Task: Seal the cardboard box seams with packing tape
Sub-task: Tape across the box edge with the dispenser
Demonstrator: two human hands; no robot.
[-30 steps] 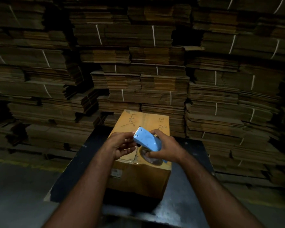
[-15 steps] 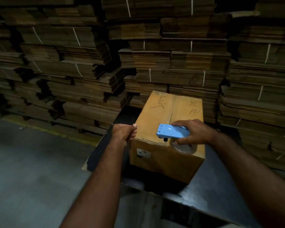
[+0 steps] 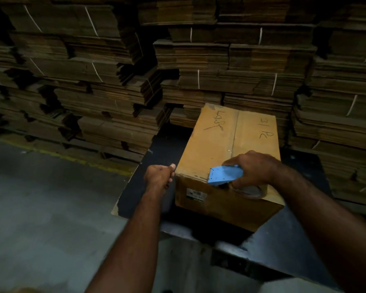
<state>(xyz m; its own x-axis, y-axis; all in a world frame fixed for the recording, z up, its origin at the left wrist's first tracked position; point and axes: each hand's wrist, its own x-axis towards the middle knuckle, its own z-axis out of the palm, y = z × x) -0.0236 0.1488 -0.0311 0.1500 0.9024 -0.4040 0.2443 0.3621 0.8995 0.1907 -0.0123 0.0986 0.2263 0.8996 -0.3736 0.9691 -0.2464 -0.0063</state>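
A closed brown cardboard box [image 3: 218,142] with handwriting on its top lies on a black table [image 3: 164,144]. My right hand [image 3: 255,166] grips a blue tape dispenser [image 3: 224,176] with a clear tape roll [image 3: 249,190], held over the box's near top edge. My left hand [image 3: 159,176] is curled in a fist at the box's near left corner, thumb against the edge. It seems to pinch the tape's end, though the clear strip between hand and dispenser barely shows. A centre seam [image 3: 235,132] runs along the box top.
Tall stacks of bundled flat cardboard [image 3: 220,60] wall in the back and right, close behind the box. Grey concrete floor [image 3: 40,208] with a yellow line lies to the left. The table's near edge [image 3: 226,248] is just below the box.
My left hand has moved left from the dispenser to the box's left corner. The dispenser has stayed over the near edge of the top, and the view has shifted left and closer.
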